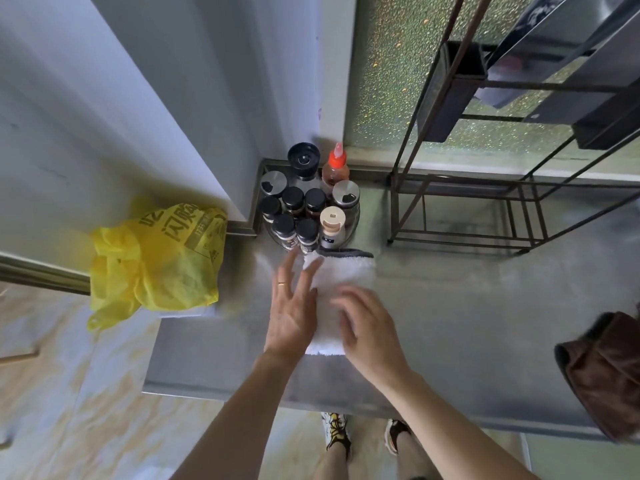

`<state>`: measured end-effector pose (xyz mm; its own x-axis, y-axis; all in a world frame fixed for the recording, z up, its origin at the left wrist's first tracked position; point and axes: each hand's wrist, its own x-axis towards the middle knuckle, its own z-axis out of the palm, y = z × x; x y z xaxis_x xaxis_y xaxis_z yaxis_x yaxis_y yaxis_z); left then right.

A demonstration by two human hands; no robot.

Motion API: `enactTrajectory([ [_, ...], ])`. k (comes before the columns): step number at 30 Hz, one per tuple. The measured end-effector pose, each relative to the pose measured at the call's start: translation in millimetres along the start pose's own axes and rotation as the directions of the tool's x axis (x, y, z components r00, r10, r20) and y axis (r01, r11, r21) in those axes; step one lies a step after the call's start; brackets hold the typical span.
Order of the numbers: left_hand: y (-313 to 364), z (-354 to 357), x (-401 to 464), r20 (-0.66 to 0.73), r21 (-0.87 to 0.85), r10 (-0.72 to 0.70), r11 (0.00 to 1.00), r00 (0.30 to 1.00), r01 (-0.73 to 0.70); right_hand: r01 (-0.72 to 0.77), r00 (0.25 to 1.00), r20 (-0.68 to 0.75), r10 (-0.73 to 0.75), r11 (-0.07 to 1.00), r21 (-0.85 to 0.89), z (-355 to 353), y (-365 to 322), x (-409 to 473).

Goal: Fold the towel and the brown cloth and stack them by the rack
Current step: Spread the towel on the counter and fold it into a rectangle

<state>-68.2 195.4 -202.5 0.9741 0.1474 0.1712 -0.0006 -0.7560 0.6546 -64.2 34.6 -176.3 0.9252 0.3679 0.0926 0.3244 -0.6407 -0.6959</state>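
A white towel [341, 275] with a grey edge lies folded into a narrow strip on the steel counter [467, 306], just in front of the spice bottles. My left hand [294, 306] rests flat on its left side with fingers spread. My right hand [367, 323] lies on its near right part, palm down and blurred. Neither hand grips anything. The brown cloth [602, 368] lies crumpled at the counter's right edge, partly cut off by the frame. The dark metal rack [460, 216] stands at the back right of the counter.
A round tray of spice bottles [304, 209] stands behind the towel in the corner. A yellow plastic bag [156, 258] sits at the counter's left end. The counter's front edge [242, 396] runs just below my wrists, with my feet on the floor beneath.
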Motion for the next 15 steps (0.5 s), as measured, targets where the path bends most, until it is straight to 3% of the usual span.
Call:
enactTrajectory([
  [2,-7.7,3.5,3.0,0.084,0.109,0.208,0.97,0.975,-0.217,0.022,0.999,-0.044,-0.031,0.983,-0.18,0.1,14.8,6.4],
  [4,-14.8,10.4,0.9,0.197,0.125,0.295,0.938,0.935,-0.323,0.019,0.999,0.041,-0.007,0.956,-0.292,4.1,24.7,15.0],
  [8,-14.4,15.5,-5.4,0.266,0.124,0.2,0.963,0.943,-0.24,0.062,0.977,0.21,0.027,0.912,-0.406,19.5,39.9,23.0],
  [15,-28.0,28.0,-15.2,0.324,0.193,0.085,0.969,0.942,-0.154,0.055,0.973,0.223,0.052,0.894,-0.445,39.3,51.0,23.2],
])
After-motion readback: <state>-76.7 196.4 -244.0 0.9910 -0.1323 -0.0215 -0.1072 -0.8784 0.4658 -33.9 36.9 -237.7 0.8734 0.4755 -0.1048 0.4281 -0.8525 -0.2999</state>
